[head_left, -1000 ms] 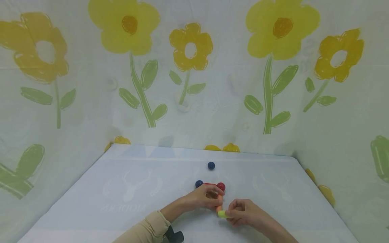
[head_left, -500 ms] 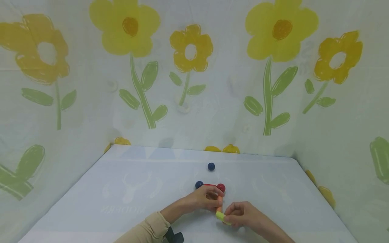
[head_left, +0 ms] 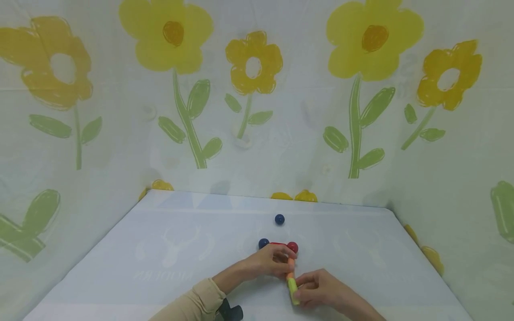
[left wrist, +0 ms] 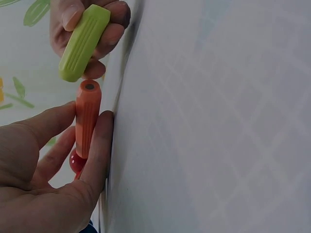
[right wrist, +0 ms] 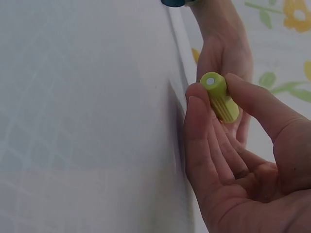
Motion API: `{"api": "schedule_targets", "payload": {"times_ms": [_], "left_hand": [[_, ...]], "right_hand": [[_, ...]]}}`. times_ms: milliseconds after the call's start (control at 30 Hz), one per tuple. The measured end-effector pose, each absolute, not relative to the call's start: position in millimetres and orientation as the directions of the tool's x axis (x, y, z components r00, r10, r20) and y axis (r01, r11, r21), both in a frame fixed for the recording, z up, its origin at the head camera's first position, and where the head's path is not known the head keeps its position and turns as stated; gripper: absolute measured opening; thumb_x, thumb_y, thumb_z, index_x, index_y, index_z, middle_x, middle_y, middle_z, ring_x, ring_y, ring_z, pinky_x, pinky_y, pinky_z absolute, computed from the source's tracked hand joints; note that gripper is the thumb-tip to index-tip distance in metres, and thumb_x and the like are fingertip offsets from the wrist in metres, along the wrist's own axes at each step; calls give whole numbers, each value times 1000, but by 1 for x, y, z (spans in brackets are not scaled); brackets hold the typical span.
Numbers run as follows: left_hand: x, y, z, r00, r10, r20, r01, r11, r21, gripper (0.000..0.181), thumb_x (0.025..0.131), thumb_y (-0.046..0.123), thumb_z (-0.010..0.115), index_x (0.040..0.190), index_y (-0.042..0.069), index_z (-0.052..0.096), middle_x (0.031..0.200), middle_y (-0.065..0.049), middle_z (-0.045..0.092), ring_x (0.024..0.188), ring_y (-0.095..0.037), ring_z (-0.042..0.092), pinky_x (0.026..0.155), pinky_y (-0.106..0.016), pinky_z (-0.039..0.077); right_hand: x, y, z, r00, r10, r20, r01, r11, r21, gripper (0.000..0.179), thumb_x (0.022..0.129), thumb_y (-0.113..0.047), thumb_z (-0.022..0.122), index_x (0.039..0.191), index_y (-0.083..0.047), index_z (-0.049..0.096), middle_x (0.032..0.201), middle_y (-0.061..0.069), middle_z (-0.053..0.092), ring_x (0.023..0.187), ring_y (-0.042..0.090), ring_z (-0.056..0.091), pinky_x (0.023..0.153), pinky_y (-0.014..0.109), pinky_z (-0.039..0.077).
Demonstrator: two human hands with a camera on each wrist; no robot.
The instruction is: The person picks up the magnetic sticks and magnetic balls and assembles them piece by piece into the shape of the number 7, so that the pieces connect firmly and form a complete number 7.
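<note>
My left hand (head_left: 267,261) pinches an orange magnetic rod (left wrist: 88,119), grooved along its sides, with a metal disc in its near end. The rod's far end meets a red ball (head_left: 292,247). My right hand (head_left: 321,287) holds a yellow-green magnetic rod (head_left: 293,292) between thumb and fingers. In the head view this rod lines up roughly with the orange one, its far end close to the orange rod's near end; whether they touch I cannot tell. A red rod (head_left: 278,243), partly hidden by my left hand, runs from the red ball to a blue ball (head_left: 263,243).
A second blue ball (head_left: 279,219) lies alone farther back on the white table (head_left: 192,249). Flowered sheeting (head_left: 289,133) stands behind and at both sides. A dark object (head_left: 232,310) shows below my left sleeve.
My right hand has turned the yellow-green rod from lying sideways to pointing towards me, and moved slightly nearer. My left hand keeps its place on the orange rod.
</note>
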State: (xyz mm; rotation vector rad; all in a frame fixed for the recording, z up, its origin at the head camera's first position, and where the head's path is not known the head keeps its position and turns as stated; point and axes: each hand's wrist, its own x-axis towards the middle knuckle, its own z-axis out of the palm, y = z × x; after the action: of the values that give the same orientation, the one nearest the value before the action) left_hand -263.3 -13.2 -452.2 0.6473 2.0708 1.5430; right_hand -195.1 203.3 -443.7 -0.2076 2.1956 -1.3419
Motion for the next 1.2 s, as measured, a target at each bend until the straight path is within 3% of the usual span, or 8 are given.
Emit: {"api": "schedule_targets", "payload": {"times_ms": [600,1200], "left_hand": [[-263,-14,-453,-767,634,-96,88,253,964,27,88,13,72,115,11,68,104,-2,68,90,-15,63,77,-31,59],[-265,-15,-453,-762,641,-92,93,249,964,26,89,15,72,115,11,68,105,-2,68,91,-14,63,77,-29,59]], "right_hand": [[-196,194,-455,-811,-446,-379,194,407,-893,46,85,-30,76,115,3,67,93,13,76,84,23,75,76,33,60],[-200,190,-456,-799,-413,-438,282,386,-878,52,88,-41,71,118,1,65,88,7,75,76,13,71,75,27,59]]}}
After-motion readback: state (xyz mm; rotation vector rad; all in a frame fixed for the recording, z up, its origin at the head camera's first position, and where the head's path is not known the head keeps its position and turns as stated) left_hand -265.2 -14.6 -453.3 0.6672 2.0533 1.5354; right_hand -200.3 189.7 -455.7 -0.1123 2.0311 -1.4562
